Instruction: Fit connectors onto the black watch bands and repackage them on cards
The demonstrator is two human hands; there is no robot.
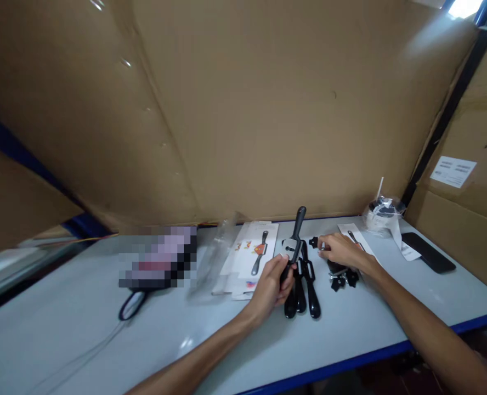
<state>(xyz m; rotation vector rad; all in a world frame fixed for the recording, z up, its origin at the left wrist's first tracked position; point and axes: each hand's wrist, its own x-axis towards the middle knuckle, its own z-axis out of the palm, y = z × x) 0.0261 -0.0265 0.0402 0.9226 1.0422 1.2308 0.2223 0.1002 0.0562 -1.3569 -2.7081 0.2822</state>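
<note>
Both hands sit close together over the table (83, 329). Left hand (270, 285) is wrapped around a black handled tool (296, 233) that tilts up and away. Right hand (342, 249) pinches a small black knob (313, 241) just beside it. Spare black tools (309, 291) lie between the hands.

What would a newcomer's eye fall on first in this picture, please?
Most likely the left hand at the middle of the pale table, gripping a black tool with its handle pointing up. Just to its right, the right hand pinches a small black knob, with more black tools lying on the table just in front of both hands. Behind everything rises a big cardboard wall.
</note>
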